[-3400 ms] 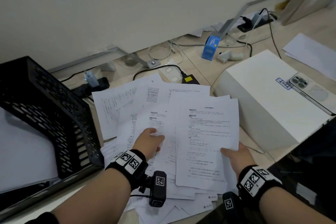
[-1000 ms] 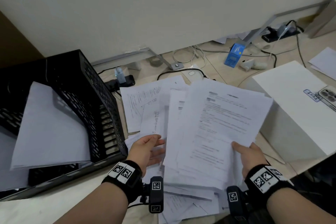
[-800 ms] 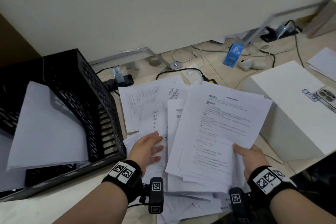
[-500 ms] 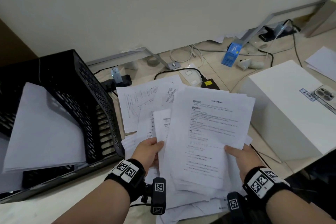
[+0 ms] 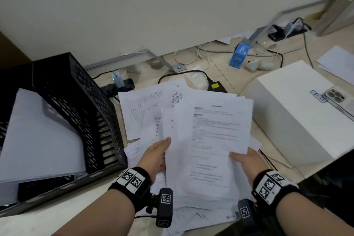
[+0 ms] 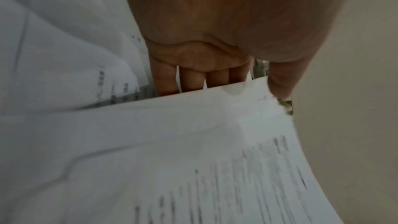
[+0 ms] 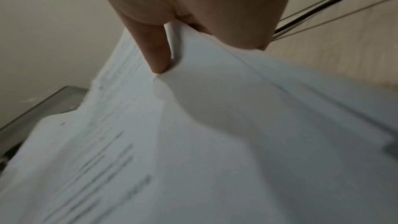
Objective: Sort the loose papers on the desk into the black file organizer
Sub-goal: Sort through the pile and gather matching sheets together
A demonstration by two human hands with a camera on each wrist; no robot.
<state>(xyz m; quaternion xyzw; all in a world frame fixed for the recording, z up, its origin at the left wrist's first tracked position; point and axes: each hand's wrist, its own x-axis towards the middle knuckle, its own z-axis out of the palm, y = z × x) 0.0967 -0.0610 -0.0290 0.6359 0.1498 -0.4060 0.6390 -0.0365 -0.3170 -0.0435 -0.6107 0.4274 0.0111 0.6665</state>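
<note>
Right, light wood bench (image 5: pixel 226 74) against a plain off-white wall (image 5: pixel 153 5). Cables (image 5: pixel 191 57), a power strip (image 5: pixel 118 87), a small blue box (image 5: pixel 239 55) and a metal bracket (image 5: pixel 164 62) sit along the back edge.

Black file organizer (image 5: pixel 80 105) stands at the left, perforated side facing the papers, a white sheet (image 5: pixel 38 136) already leaning in it. White box (image 5: pixel 298 113) stands at the right with a phone (image 5: pixel 337 99) on top. More sheets lie at the far right (image 5: pixel 337 61).

Grip state: left hand (image 5: pixel 155 156) grasps the left edge of the paper stack (image 5: pixel 210 140), thumb on top; left wrist view shows the fingers (image 6: pixel 189 81) going under the sheets. Right hand (image 5: pixel 247 161) grasps the right edge, thumb (image 7: pixel 155 54) pressing on the top sheet, the rest of the hand beneath. Both grips clenched on the same stack, held slightly above the loose papers (image 5: pixel 145 105), which are fanned out across the bench between organizer and box.

Edges: stack's left side is near the organizer's corner, not touching. Its right side sits just beside the white box. Bare bench shows behind the papers toward the wall, and at the near left in front of the organizer. Print is blurred, unreadable.
</note>
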